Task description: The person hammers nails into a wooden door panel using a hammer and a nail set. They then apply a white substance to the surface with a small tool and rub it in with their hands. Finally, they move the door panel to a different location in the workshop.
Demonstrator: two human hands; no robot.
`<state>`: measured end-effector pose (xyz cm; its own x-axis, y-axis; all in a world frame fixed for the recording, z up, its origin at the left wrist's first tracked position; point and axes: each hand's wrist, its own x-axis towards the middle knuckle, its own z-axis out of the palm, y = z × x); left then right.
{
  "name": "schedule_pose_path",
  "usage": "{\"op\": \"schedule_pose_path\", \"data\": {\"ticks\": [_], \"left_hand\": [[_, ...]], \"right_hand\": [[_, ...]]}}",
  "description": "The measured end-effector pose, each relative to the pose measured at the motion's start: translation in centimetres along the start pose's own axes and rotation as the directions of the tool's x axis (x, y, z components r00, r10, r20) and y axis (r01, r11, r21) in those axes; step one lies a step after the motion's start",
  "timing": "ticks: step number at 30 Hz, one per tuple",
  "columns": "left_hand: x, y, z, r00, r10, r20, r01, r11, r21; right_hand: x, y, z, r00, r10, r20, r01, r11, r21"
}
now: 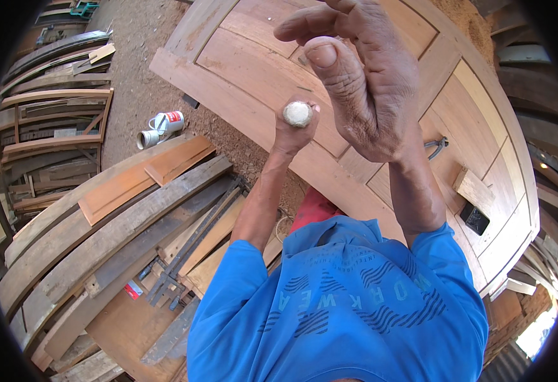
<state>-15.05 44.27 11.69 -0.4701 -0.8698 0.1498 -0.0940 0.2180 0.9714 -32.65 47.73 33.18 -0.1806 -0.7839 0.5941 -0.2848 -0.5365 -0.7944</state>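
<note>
My left hand (283,139) is closed around an upright handle-like thing with a round, whitish, rough end (298,114). Its lower part is hidden by the fist, so its kind does not show. Close to the camera, my right hand (378,89) is raised with thumb and fingers apart and nothing visible in it. It is up and to the right of the left fist, not touching it. Beneath both hands lies a large panelled wooden door (241,57).
On the door's right part are a dark metal tool (438,146), a wood block (474,186) and a black rectangular object (474,219). Planks (126,223) and a dark bar clamp (183,254) lie at left. A white container (167,122) stands on the ground.
</note>
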Motion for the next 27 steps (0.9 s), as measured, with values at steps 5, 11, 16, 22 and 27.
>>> {"op": "schedule_pose_path", "data": {"ticks": [5,11,16,22,27], "left_hand": [[-0.6,-1.5,-0.4,0.994,0.044,0.101,-0.051,0.996,0.072],[-2.9,0.7,2.6,0.98,0.183,-0.077,-0.156,0.95,0.272],[-4.4,-2.3,-0.4,0.958,0.221,0.185,-0.269,0.915,0.3],[-1.3,0.6,0.3,0.994,0.052,0.093,-0.05,0.998,-0.024],[-2.1,1.6,0.4,0.993,-0.014,0.121,0.031,0.99,-0.136]], "right_hand": [[-0.6,0.6,0.8,0.998,0.054,0.018,-0.054,0.997,-0.047],[-4.3,4.9,5.0,0.946,0.121,0.299,-0.02,0.947,-0.32],[-8.2,8.8,6.8,0.936,0.2,0.289,-0.119,0.953,-0.277],[-0.4,2.9,2.6,0.997,-0.075,0.033,0.079,0.984,-0.157],[-1.5,1.6,1.9,0.985,0.029,0.168,0.009,0.974,-0.224]]}}
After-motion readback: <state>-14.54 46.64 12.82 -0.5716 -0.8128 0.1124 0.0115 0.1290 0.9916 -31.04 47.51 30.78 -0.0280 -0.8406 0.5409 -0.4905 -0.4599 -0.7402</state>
